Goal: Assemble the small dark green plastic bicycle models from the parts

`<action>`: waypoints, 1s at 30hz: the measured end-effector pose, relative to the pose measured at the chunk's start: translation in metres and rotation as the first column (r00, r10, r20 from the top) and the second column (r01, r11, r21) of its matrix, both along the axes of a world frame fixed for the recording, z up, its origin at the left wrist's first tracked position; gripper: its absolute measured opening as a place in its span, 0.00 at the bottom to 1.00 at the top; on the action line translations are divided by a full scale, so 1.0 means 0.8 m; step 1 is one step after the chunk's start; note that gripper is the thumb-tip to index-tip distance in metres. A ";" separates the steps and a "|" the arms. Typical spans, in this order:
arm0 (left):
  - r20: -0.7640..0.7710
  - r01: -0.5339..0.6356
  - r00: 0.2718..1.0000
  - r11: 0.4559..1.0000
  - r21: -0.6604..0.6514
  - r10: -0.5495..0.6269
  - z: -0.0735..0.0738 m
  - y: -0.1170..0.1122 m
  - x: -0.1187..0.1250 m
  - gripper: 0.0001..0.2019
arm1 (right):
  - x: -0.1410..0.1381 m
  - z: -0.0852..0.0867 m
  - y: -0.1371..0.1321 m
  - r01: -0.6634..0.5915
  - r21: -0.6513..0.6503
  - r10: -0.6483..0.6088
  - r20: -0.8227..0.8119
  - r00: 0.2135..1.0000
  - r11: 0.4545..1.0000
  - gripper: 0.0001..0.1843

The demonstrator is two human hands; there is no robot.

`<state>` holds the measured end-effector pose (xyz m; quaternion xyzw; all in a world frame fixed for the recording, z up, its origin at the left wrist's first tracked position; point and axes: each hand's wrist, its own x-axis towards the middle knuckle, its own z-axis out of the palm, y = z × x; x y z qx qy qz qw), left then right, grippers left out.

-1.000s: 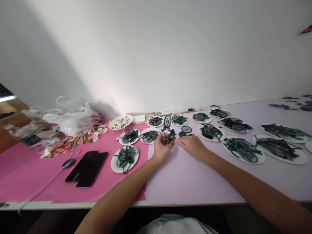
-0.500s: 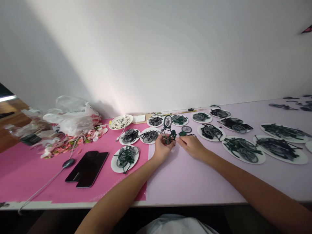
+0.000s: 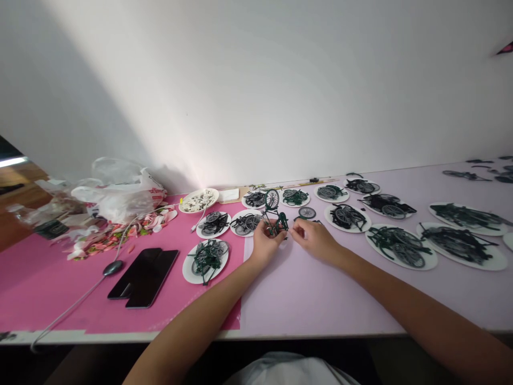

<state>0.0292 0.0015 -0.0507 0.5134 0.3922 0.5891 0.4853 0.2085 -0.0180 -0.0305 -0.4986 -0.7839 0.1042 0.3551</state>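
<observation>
My left hand [image 3: 267, 240] is closed around a dark green model bicycle [image 3: 282, 220], partly assembled. Its one clearly visible wheel [image 3: 271, 200] points up and away from me, and my fingers cover part of the frame. Just to the right, my right hand [image 3: 312, 236] has thumb and forefinger pinched together, close beside the bicycle. Whatever is in that pinch is too small to make out. Behind the right hand a loose spoked wheel [image 3: 307, 212] lies on the table, and a dark part there is mostly hidden by the knuckles.
White plates of bicycle parts surround my hands, including a green-part plate [image 3: 187, 267] and a large plate [image 3: 372, 251]. Left are two dark phone-like slabs [image 3: 146, 280], a mouse [image 3: 113, 268], petal-like pieces [image 3: 108, 240] and a plastic bag [image 3: 116, 195]. A wall stands behind.
The bicycle has tipped slightly left in my left hand. My right hand's fingers have curled in more, and the green part behind it is now mostly covered.
</observation>
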 end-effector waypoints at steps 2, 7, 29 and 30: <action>0.005 0.010 1.000 1.000 -0.003 -0.010 0.000 0.000 0.000 0.24 | 0.000 -0.001 0.002 0.009 0.001 -0.009 0.017 1.000 1.000 0.17; 0.023 0.025 0.999 1.000 -0.003 -0.025 -0.001 -0.001 0.001 0.24 | 0.002 0.003 0.002 -0.004 -0.049 0.006 0.047 0.999 0.999 0.26; -0.018 -0.006 1.000 1.000 -0.009 0.006 0.001 -0.002 0.001 0.24 | 0.001 0.005 -0.003 0.009 -0.097 -0.010 -0.006 1.000 0.995 0.18; -0.014 -0.009 1.000 1.000 -0.007 0.009 0.001 -0.002 0.001 0.24 | 0.002 0.004 -0.003 0.010 -0.090 -0.011 -0.012 1.000 0.996 0.15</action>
